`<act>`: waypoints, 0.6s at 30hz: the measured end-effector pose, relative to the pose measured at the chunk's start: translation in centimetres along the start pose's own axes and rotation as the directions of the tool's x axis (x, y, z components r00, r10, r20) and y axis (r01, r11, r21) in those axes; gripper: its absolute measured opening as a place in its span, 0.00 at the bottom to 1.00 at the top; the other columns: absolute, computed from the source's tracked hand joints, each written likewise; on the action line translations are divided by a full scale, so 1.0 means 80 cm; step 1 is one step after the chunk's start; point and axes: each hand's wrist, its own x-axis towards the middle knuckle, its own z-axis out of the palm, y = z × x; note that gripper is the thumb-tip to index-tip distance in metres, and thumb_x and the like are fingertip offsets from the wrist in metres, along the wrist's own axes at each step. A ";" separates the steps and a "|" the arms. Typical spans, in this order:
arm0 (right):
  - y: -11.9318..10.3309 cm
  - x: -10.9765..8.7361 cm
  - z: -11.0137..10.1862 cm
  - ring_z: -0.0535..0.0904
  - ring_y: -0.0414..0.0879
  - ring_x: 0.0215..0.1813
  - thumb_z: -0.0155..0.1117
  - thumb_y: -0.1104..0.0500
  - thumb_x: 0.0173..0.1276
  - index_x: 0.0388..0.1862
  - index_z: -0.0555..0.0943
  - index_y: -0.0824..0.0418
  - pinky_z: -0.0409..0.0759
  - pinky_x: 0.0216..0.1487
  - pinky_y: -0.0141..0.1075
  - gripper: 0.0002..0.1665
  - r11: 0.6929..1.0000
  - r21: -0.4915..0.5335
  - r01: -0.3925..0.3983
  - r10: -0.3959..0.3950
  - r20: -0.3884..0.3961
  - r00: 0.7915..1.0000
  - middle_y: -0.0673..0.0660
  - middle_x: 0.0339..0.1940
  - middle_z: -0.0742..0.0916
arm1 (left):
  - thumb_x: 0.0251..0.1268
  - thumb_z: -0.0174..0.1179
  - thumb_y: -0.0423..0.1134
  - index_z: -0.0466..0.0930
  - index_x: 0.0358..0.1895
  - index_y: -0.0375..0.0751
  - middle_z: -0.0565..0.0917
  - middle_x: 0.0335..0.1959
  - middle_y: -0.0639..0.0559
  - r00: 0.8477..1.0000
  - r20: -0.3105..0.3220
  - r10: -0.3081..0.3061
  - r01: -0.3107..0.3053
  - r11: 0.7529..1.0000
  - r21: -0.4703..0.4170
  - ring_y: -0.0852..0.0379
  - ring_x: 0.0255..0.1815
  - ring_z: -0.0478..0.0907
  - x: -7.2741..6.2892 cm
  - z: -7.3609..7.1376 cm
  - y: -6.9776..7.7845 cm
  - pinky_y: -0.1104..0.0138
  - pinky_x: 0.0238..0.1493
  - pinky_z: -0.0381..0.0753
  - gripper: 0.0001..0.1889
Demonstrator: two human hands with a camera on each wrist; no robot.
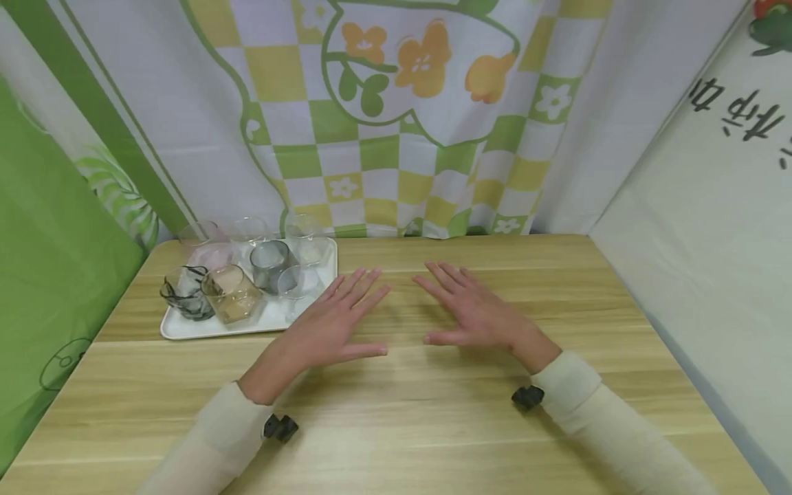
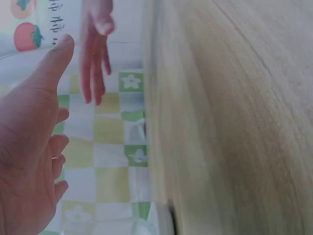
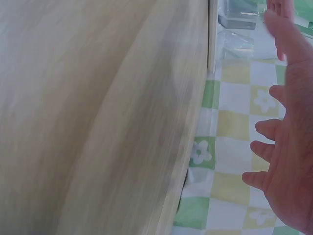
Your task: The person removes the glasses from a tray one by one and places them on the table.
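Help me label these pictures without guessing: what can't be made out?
Head view: near right corner of the white tray, hidden behind the left hand.
Head view: whether the front right clear glass holds anything, too faint against the tray.
Left wrist view: most of the tray, cut off by the bottom edge.
Right wrist view: part of the left hand, cut off by the top edge.

The right hand [image 3: 296, 142] hovers, fingertips apart, off the table [image 3: 98, 122] before a checked curtain [image 3: 232, 125]. Glasses [image 3: 238, 17] stand near what seems the left hand [image 3: 283, 6], partly hidden.
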 end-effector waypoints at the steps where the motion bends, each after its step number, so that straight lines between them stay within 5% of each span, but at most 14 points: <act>1: -0.002 0.001 0.000 0.43 0.60 0.83 0.61 0.26 0.68 0.86 0.50 0.52 0.49 0.74 0.67 0.59 1.000 0.004 0.004 -0.004 -0.002 1.000 0.60 0.86 0.47 | 0.67 0.54 0.74 0.51 0.84 0.47 0.41 0.85 0.48 1.000 -0.004 -0.002 0.002 1.000 -0.005 0.47 0.83 0.36 -0.002 -0.004 0.001 0.51 0.79 0.38 0.51; 12: -0.022 0.022 0.008 0.51 0.60 0.82 0.60 0.29 0.71 0.86 0.49 0.51 0.52 0.77 0.59 0.56 0.999 0.019 0.038 -0.037 -0.037 0.999 0.60 0.85 0.50 | 0.66 0.63 0.66 0.59 0.81 0.43 0.54 0.82 0.41 0.990 -0.144 -0.007 0.007 1.000 0.004 0.41 0.82 0.48 -0.029 -0.035 -0.009 0.48 0.78 0.50 0.47; 18: -0.036 0.041 0.013 0.60 0.59 0.79 0.62 0.38 0.74 0.86 0.51 0.55 0.60 0.75 0.56 0.52 0.998 0.025 0.061 -0.059 -0.066 0.996 0.63 0.84 0.56 | 0.72 0.54 0.68 0.65 0.78 0.39 0.60 0.80 0.38 0.950 -0.313 -0.012 0.003 1.000 -0.031 0.38 0.80 0.54 -0.050 -0.051 -0.028 0.41 0.72 0.60 0.43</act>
